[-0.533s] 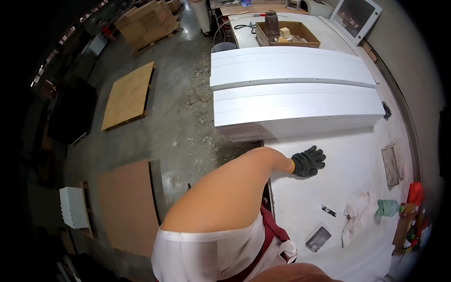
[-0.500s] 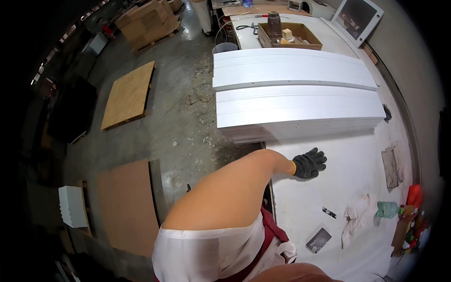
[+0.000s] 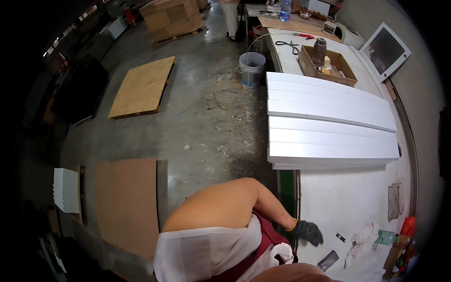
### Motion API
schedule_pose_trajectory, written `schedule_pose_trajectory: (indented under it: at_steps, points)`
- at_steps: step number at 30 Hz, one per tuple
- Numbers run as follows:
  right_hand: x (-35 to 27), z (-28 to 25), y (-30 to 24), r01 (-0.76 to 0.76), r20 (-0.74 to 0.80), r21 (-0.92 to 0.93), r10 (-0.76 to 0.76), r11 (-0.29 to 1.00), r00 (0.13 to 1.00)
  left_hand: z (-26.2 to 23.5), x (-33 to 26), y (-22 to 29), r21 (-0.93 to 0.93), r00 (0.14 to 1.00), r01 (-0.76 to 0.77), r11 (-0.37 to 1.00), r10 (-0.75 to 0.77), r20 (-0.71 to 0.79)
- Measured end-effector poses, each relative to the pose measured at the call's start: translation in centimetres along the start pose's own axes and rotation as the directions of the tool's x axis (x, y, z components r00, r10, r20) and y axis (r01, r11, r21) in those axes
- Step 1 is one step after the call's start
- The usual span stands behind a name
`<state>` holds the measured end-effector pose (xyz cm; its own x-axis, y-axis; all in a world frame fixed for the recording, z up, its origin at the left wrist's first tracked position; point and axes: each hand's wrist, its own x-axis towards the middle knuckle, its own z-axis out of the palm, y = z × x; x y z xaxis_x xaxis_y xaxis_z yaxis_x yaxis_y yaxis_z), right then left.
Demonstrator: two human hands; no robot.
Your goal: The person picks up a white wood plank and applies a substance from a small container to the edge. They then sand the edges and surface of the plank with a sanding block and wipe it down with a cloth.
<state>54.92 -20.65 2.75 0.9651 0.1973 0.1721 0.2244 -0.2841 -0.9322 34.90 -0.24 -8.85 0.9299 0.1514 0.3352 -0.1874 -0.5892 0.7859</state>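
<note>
My left hand (image 3: 307, 232), in a dark knitted glove with a yellow cuff edge, is over the near left part of the white tabletop (image 3: 338, 188). Its fingers extend loosely to the right, close together, and no object shows in them. Closest to it on the table are a small printed photo (image 3: 328, 260) and a little dark strip (image 3: 340, 237). Part of my right arm appears at the bottom edge; the right hand is out of sight. Farther up the table lie two side-by-side stacks of white panels (image 3: 329, 138), untouched by my hand.
Beyond the panels are a wooden box (image 3: 345, 77) of odds and ends and black scissors (image 3: 287, 45). A grey bucket (image 3: 252, 70) stands on the floor. A crumpled cloth (image 3: 359, 244) and a green bottle (image 3: 385, 238) lie at the right. A plywood-topped pallet (image 3: 141, 87) is at the left.
My left hand has drawn back from beside the panel stacks toward my body, its spread fingers now closer together. The view has shifted left, bringing the bucket fully into sight.
</note>
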Motion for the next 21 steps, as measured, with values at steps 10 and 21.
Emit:
schedule_pose_trajectory:
  at_steps: [10, 21]
  points:
    - [-4.3, 8.2, -2.5, -0.197, 0.166, 0.452, 0.135, 0.870, 0.977, -12.0, -14.1, 6.1, 0.069, 0.989, -0.144, 0.987, 0.143, 0.027]
    - [-18.4, 23.0, -0.9, -0.616, 0.358, 0.630, 0.528, 0.473, 0.770, -20.2, -29.8, 3.3, -0.906, 0.440, 0.422, -0.033, -0.866, 0.237]
